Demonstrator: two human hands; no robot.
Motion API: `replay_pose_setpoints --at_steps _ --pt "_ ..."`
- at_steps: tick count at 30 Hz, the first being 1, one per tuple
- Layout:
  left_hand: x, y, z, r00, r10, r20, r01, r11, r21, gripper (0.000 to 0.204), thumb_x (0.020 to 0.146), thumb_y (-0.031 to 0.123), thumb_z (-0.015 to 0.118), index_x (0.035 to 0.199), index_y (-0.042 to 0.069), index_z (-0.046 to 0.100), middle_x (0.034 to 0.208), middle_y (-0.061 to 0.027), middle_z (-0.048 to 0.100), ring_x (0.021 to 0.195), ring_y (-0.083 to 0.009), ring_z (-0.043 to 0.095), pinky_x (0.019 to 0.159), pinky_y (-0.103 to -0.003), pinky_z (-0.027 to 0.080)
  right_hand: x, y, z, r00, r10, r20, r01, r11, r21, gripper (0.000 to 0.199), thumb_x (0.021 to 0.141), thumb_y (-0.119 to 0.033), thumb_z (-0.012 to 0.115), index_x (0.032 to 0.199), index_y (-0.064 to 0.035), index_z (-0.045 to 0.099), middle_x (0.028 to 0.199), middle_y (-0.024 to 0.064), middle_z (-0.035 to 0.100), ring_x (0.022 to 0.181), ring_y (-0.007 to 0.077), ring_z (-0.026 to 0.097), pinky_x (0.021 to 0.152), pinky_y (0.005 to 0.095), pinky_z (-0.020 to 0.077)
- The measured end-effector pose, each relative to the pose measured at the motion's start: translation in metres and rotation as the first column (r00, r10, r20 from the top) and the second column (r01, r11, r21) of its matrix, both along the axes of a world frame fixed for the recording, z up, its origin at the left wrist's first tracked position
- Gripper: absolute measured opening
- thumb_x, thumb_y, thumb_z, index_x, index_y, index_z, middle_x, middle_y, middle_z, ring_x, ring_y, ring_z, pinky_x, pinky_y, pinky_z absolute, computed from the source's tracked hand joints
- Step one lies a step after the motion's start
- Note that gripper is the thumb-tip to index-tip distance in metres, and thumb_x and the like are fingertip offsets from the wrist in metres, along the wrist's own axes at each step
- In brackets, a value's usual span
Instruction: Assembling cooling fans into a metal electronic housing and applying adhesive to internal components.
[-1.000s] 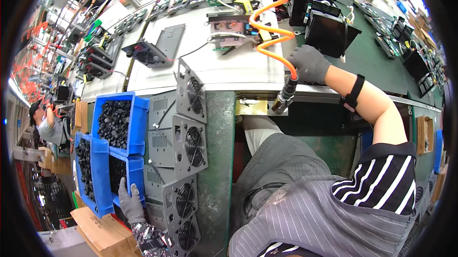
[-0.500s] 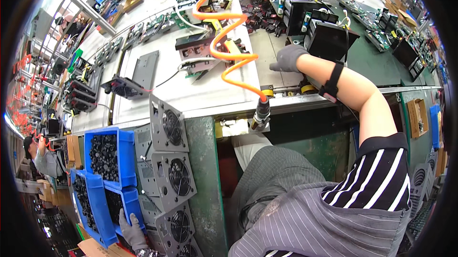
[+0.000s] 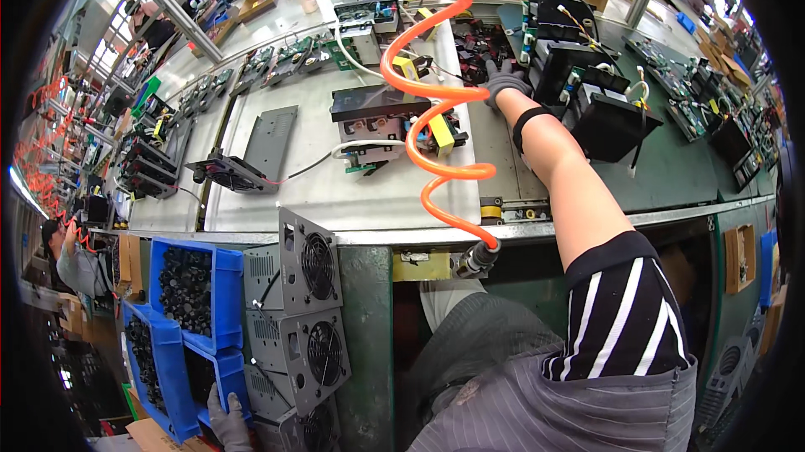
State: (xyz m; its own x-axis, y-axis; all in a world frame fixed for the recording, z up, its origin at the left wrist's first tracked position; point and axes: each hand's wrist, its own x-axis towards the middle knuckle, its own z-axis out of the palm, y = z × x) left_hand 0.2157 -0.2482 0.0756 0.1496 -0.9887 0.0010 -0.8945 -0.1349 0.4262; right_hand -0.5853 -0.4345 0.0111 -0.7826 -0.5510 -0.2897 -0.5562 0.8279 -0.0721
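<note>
Right hand (image 3: 506,79) in a grey glove reaches far across the workbench (image 3: 352,200), fingers resting on a black electronic unit (image 3: 579,75) at the back — whether it actually grips, cannot tell. Left hand (image 3: 228,420), gloved too, hangs low at the person's left, fingers curled over the edge of a blue parts bin (image 3: 220,284) beside stacked grey fan panels (image 3: 306,318). Hands well apart. Orange coiled air hose (image 3: 428,91) loops down between them, past an open circuit assembly (image 3: 381,121).

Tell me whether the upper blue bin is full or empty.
Partly full: the upper blue bin holds a heap of small black parts, with its walls showing above them.
</note>
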Motion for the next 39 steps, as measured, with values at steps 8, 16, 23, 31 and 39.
replay_pose_setpoints --at_steps 8,16,23,31,39 --pt "-0.002 -0.001 0.002 0.998 0.063 0.029 -0.064 0.998 0.017 0.043 0.095 0.023 0.06 0.13 -0.001 0.052 0.113 -0.013 0.063 0.1 -0.0201 0.06 0.09 -0.033 0.047 -0.014 0.006 -0.028 0.979 0.172 -0.112 -0.177 0.984 -0.028 0.056 0.084 -0.023 0.062 0.137 -0.0266 0.045 0.145 0.0133 0.035 0.136 0.0422 0.033 0.104 0.0582 0.0377" --pt "-0.011 -0.001 0.006 0.997 0.069 0.024 -0.069 0.998 0.002 0.042 0.095 0.027 0.06 0.126 -0.001 0.056 0.106 -0.0119 0.066 0.092 -0.0187 0.061 0.084 -0.033 0.048 -0.007 0.009 -0.017 0.935 0.352 0.041 -0.353 0.935 0.025 0.043 0.084 -0.02 0.055 0.127 -0.0174 0.055 0.127 0.017 0.059 0.116 0.0339 0.059 0.095 0.0454 0.0471" --pt "-0.007 -0.005 0.004 0.992 0.03 0.125 -0.028 0.999 -0.017 0.041 0.093 0.026 0.061 0.125 -0.001 0.056 0.111 -0.0158 0.064 0.096 -0.0235 0.061 0.088 -0.035 0.047 0.035 0.057 0.064 0.908 0.404 0.112 -0.299 0.812 -0.501 0.049 0.073 -0.013 0.062 0.122 -0.0169 0.058 0.105 0.0164 0.067 0.088 0.0302 0.066 0.076 0.04 0.0538" --pt "-0.015 -0.002 0.015 0.994 0.077 0.079 -0.082 0.995 0.053 0.043 0.093 0.025 0.062 0.128 0.001 0.056 0.118 -0.0142 0.062 0.104 -0.022 0.06 0.092 -0.033 0.046 0.137 0.144 0.094 0.356 0.89 0.286 -0.718 0.456 -0.526 0.047 0.083 -0.013 0.067 0.129 -0.013 0.058 0.1 0.0078 0.066 0.085 0.0111 0.061 0.075 0.0281 0.0512" --pt "-0.011 0.026 0.054 0.814 0.013 -0.581 -0.137 0.976 -0.171 0.051 0.101 0.032 0.05 0.14 0.0 0.043 0.137 -0.0102 0.051 0.126 -0.018 0.048 0.107 -0.034 0.034 0.15 0.214 0.133 0.7 0.685 0.201 0.102 0.182 -0.978 0.056 0.079 -0.005 0.059 0.134 -0.0058 0.051 0.114 0.0061 0.061 0.094 0.0139 0.059 0.08 0.0275 0.0489"
